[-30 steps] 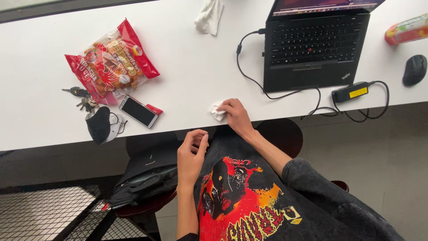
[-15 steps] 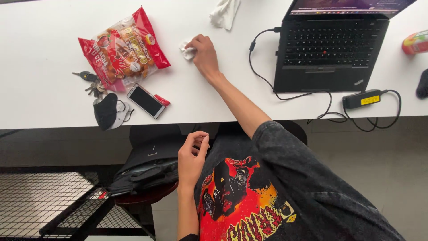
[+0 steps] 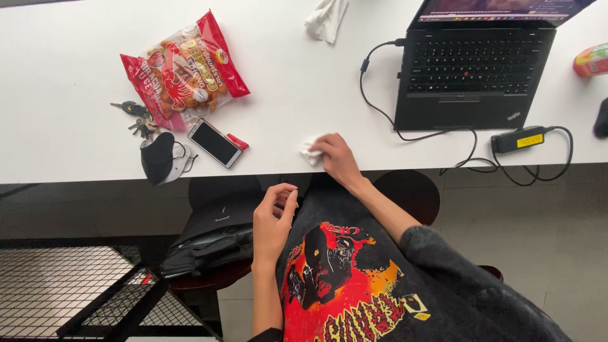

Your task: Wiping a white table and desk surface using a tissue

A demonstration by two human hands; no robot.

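So the right hand (image 3: 335, 158) is back at the near edge of the white tabletop (image 3: 76, 145), fingers pressed down flat on a crumpled white tissue (image 3: 310, 152). Half a second ago it was way up beside the red snack bag (image 3: 183, 66), so it's sweeping back and forth, looks like wiping to me. Left hand (image 3: 272, 221) hangs below the edge over the lap, fingers loosely curled, holding nothing. Phone (image 3: 214, 143) and laptop (image 3: 472, 69) sit untouched.
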